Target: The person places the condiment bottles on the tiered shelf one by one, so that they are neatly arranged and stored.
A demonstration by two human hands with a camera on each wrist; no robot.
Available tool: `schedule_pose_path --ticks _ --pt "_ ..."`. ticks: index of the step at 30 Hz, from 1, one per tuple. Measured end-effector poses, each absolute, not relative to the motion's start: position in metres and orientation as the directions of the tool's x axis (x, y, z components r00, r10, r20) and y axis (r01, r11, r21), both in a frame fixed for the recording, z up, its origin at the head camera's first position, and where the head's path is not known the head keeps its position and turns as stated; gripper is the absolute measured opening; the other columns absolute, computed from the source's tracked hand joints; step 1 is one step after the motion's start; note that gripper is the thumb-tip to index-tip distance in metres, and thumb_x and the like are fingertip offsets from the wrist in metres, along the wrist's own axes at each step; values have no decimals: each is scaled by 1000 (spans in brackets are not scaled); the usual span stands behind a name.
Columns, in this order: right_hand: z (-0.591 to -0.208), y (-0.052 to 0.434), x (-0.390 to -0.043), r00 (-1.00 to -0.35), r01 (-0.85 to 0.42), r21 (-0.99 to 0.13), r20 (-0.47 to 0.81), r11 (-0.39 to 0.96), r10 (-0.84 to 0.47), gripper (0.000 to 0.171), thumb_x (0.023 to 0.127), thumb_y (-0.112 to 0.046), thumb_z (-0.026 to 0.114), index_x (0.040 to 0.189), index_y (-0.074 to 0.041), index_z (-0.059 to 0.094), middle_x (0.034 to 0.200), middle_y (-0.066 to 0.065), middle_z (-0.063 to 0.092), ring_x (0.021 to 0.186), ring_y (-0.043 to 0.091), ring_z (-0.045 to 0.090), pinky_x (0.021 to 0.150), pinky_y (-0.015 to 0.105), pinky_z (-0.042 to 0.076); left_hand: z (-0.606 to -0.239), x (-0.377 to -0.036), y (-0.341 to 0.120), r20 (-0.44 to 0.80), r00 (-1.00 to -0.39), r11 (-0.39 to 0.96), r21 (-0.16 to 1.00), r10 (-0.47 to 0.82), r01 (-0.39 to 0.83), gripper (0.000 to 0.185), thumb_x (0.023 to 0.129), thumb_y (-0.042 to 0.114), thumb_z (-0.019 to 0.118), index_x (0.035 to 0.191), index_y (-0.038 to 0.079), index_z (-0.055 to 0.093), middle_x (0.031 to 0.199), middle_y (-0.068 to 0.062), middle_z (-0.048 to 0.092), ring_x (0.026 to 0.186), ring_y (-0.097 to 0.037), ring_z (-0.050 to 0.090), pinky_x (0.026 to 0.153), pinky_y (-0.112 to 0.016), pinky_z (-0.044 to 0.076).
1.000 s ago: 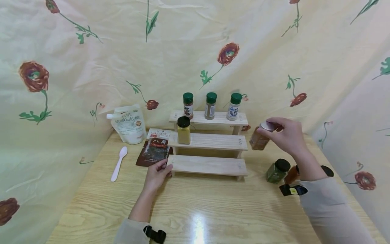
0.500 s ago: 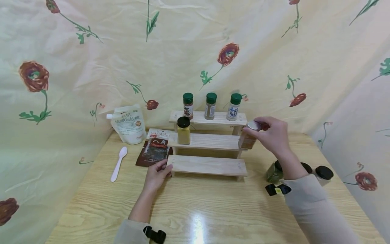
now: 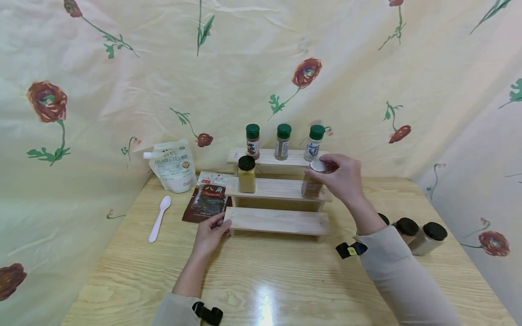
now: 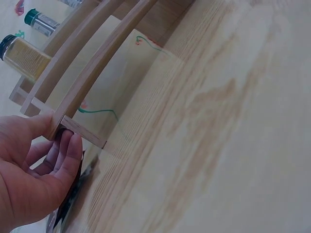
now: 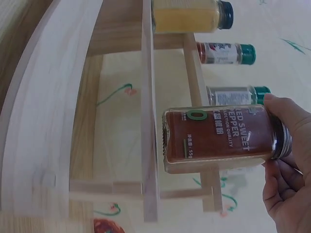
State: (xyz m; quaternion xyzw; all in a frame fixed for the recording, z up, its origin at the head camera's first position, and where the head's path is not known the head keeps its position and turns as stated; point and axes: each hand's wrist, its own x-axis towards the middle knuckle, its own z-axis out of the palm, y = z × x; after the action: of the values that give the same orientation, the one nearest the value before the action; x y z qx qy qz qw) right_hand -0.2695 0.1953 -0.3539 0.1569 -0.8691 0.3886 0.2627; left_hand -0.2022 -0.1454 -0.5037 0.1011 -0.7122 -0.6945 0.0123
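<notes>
My right hand grips a glass jar of red-brown sweet pepper powder by its silver lid. The jar is upright at the right end of the middle tier of a three-tier wooden rack; whether its base touches the board I cannot tell. At the rack's front left corner my left hand pinches the end of the lowest board, thumb above and fingers below. A black-lidded jar of yellow powder stands at the middle tier's left. Three green-capped shakers line the top tier.
To the rack's left are a white spouted pouch, a dark brown packet and a white spoon. Black-lidded jars stand on the table at the right, partly behind the right forearm. A flowered cloth hangs behind.
The right hand has carried the sweet pepper jar leftward, from beside the rack to the middle tier's right end. My left hand stays on the lowest board.
</notes>
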Motion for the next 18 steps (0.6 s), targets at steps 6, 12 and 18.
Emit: schedule_pose_path --ticks 6,12,18 --pt "-357 182 -275 -825 -471 -603 559 644 -80 48 75 -25 93 110 2 75 107 18 72 83 26 63 66 15 53 -504 -203 -146 -129 -979 20 991 -161 -134 44 95 4 70 136 -7 59 102 -14 61 79 -11 67 72 -26 64" --pt "-356 168 -279 -836 -467 -614 541 636 -91 53 75 -26 93 115 4 74 113 19 71 91 29 66 77 41 63 -505 -203 -146 -126 -980 20 991 -156 -130 44 95 6 71 136 -7 59 103 -14 60 80 -13 68 73 -26 64" --pt "-356 154 -282 -844 -456 -617 529 641 -92 48 75 -28 93 109 2 75 101 16 71 82 25 59 66 27 53 -505 -203 -146 -130 -979 28 990 -154 -136 45 96 8 71 136 -7 59 104 -14 60 81 -12 68 73 -26 64"
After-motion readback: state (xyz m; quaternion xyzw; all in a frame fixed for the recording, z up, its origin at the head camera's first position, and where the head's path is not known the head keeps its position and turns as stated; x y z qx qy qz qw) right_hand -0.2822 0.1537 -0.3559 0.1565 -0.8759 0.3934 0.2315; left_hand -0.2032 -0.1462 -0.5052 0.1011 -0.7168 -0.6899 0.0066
